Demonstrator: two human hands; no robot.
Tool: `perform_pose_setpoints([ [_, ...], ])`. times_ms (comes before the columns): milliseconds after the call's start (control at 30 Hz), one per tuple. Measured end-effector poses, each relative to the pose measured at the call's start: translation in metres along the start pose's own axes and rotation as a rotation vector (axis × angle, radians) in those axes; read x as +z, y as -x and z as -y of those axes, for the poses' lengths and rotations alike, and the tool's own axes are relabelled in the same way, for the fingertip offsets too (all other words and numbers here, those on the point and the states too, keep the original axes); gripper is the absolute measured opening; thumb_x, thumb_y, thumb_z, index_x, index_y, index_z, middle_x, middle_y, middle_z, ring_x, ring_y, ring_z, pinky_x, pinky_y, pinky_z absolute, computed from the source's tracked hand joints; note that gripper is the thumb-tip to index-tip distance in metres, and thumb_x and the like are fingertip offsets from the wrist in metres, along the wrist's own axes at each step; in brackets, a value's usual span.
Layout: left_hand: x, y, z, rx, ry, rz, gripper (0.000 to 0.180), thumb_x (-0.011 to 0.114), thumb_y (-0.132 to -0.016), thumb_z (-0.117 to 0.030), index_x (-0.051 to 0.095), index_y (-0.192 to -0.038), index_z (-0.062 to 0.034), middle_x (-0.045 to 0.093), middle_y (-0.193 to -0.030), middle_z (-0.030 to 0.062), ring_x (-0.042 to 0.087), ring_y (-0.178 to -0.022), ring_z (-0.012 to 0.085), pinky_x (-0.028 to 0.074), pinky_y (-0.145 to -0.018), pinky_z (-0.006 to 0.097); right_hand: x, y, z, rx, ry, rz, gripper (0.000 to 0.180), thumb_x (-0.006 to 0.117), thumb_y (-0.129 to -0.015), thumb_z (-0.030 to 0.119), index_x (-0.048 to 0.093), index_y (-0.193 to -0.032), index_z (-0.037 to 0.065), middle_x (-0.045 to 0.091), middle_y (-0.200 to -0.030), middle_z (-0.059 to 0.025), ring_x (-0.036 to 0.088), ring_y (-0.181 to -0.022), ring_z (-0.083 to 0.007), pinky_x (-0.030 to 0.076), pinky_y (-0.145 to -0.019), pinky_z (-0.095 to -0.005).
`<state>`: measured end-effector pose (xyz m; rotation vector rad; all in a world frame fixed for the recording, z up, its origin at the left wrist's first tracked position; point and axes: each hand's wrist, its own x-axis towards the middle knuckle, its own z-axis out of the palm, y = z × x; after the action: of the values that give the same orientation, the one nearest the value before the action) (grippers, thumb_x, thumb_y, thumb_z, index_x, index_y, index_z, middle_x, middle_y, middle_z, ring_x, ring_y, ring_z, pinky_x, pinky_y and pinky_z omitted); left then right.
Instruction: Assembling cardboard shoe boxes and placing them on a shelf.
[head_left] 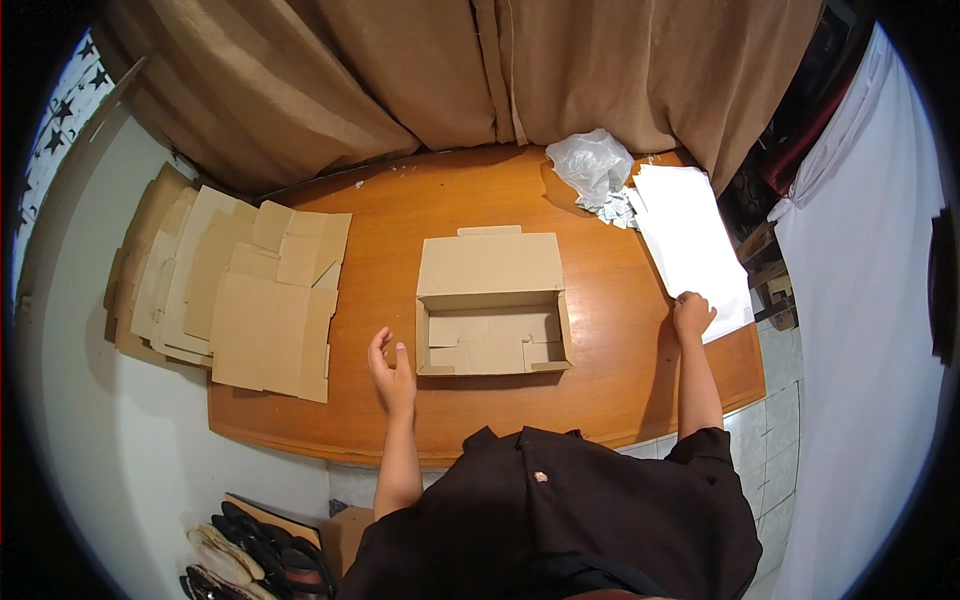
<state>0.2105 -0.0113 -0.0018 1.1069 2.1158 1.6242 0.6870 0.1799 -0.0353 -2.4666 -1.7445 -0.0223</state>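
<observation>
Since they look like thin white sheets (695, 240), lying toward 3 o'clock on the bench (385, 225), I'd expect them to be light, floppy and a bit slippery against each other — easy to crease, too. Best hold is probably a flat pinch on the near edge, around 6 o'clock on the stack, right where the right hand (693, 315) is. Its fingers are curled down there, but I honestly can't tell whether they've pinched a sheet or are just resting on it. The left hand (394, 378) is loose and half-curved with nothing in it, at about 8 o'clock from the open cardboard box (490, 290) mid-bench. That box should be light and fairly stiff, though thin walls might crush if squeezed — I'd take it by the short ends, at 3 and 9 o'clock, since the raised flap at 12 looks likely to flop.
</observation>
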Motion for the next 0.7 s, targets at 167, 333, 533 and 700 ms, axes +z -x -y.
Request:
perform_pose_setpoints([
  [167, -0.001, 0.002, 0.002, 0.021, 0.009, 0.008, 0.031, 0.052, -0.087, -0.007, 0.051, -0.118, -0.0041, 0.054, -0.112, 0.0069, 0.049, -0.106, 0.0169, 0.036, -0.089, 0.031, 0.003, 0.002, -0.007, -0.054, -0.034, -0.116, 0.026, 0.055, -0.077, 0.008, 0.067, -0.099, 0.011, 0.067, -0.089, -0.0117, 0.063, -0.088, -0.0277, 0.029, -0.101, -0.0518],
  [333, -0.007, 0.006, -0.003, 0.023, 0.042, 0.000, 0.030, 0.052, -0.087, -0.007, 0.051, -0.117, -0.0042, 0.054, -0.113, 0.0071, 0.049, -0.107, 0.0168, 0.035, -0.089, 0.031, -0.025, 0.002, -0.004, -0.085, -0.043, -0.189, 0.018, 0.053, -0.079, 0.009, 0.067, -0.091, 0.010, 0.067, -0.088, -0.0106, 0.063, -0.084, -0.0274, 0.030, -0.099, -0.0525],
  [533, -0.004, 0.010, -0.013, 0.075, 0.078, 0.023, 0.030, 0.052, -0.087, -0.007, 0.051, -0.117, -0.0043, 0.054, -0.112, 0.0074, 0.049, -0.107, 0.0175, 0.036, -0.090, 0.031, -0.077, 0.011, 0.000, -0.129, -0.165, -0.409, 0.010, 0.056, -0.083, 0.017, 0.064, -0.083, 0.010, 0.066, -0.081, -0.0065, 0.062, -0.079, -0.0259, 0.032, -0.096, -0.0516],
  [700, 0.013, 0.010, -0.032, 0.156, 0.148, 0.075, 0.029, 0.056, -0.085, -0.008, 0.054, -0.113, -0.0033, 0.058, -0.108, 0.0098, 0.053, -0.104, 0.0206, 0.038, -0.090, 0.035, -0.117, 0.044, 0.002, -0.246, -0.434, -0.438, 0.012, 0.059, -0.083, 0.015, 0.066, -0.092, 0.010, 0.068, -0.086, -0.0057, 0.062, -0.077, -0.0233, 0.031, -0.098, -0.0482],
])
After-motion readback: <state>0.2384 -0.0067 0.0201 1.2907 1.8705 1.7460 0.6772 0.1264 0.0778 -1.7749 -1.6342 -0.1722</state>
